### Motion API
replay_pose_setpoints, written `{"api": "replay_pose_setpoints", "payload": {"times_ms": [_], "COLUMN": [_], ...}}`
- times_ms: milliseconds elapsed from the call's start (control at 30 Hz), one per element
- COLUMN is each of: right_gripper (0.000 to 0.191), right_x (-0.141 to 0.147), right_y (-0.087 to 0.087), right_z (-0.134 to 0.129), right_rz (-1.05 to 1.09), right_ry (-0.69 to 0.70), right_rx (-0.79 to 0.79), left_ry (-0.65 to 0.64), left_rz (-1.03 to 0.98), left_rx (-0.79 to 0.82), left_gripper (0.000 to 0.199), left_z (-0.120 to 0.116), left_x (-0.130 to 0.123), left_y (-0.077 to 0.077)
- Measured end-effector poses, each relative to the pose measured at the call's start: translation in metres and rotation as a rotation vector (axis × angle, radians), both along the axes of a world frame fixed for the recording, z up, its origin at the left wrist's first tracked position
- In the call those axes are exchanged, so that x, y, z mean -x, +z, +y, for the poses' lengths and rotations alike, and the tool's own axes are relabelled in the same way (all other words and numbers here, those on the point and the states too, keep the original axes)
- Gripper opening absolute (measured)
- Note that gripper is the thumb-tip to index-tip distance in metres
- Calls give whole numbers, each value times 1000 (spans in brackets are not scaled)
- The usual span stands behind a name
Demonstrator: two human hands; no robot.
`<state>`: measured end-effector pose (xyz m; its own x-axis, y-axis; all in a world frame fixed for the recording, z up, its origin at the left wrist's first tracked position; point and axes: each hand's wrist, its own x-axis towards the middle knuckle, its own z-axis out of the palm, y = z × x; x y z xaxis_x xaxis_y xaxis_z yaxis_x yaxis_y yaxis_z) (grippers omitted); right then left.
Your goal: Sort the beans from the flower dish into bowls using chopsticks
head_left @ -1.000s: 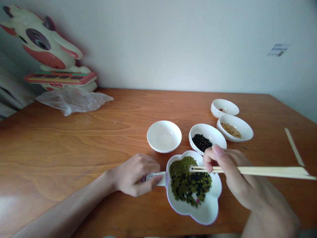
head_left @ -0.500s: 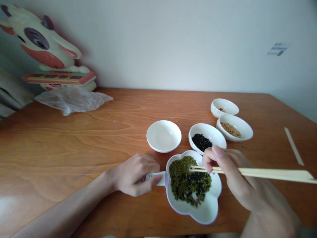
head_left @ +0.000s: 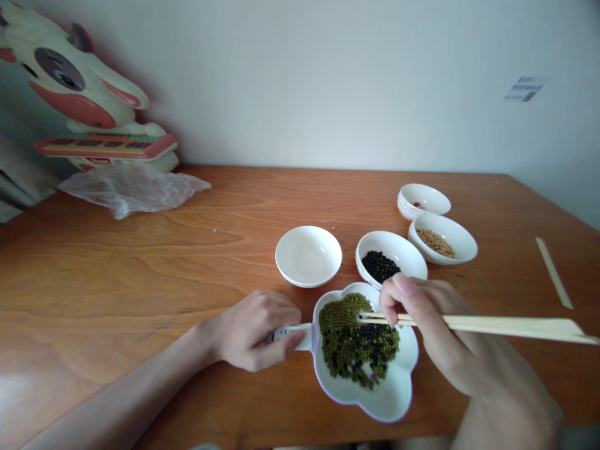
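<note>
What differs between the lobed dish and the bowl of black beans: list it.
The lobed dish is scalloped with a lilac edge; the bowl of black beans is round and white. The dish holds mixed green and black beans; only black ones show in the bowl. The dish has a handle; the bowl shows none. Both are white inside.

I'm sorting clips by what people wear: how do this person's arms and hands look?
The left hand and the right hand are ungloved, with no rings or bracelets showing. Neither the left forearm nor the right forearm shows a sleeve, watch or clear marking.
</note>
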<state>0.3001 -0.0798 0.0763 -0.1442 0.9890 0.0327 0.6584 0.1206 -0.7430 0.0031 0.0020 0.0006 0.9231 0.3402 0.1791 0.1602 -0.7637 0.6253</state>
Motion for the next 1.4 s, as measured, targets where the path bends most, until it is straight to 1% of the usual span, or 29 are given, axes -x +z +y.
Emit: {"api": "replay_pose_setpoints", "payload": {"times_ms": [100,300,500,700,933,1167,1400], "right_gripper": [52,52,51,51,52,51,51], "right_x": [1,2,-1,-2,1,2,2], "right_y": [0,1,-2,-1,-2,1,1], "right_z": [0,1,1,1,0,2,1], "right_rz": [2,-13,11,5,20,3,17], "right_ry": [-3,8,15,16,17,32,32], "right_rx": [7,-35,-40,-55,-21,-13,-36], "left_ry": [6,0,-3,-5,2,2,3], "left_rz": [-2,29,15,12,-10,18,-12], "left_rx": [-3,-4,-8,5,2,2,-2], "left_gripper": [27,28,27,27,28,28,28], "left_z": [0,-1,0,0,0,0,0], "left_x": [0,0,1,0,0,1,1], "left_y": [0,-1,-2,-1,1,-1,-1]}}
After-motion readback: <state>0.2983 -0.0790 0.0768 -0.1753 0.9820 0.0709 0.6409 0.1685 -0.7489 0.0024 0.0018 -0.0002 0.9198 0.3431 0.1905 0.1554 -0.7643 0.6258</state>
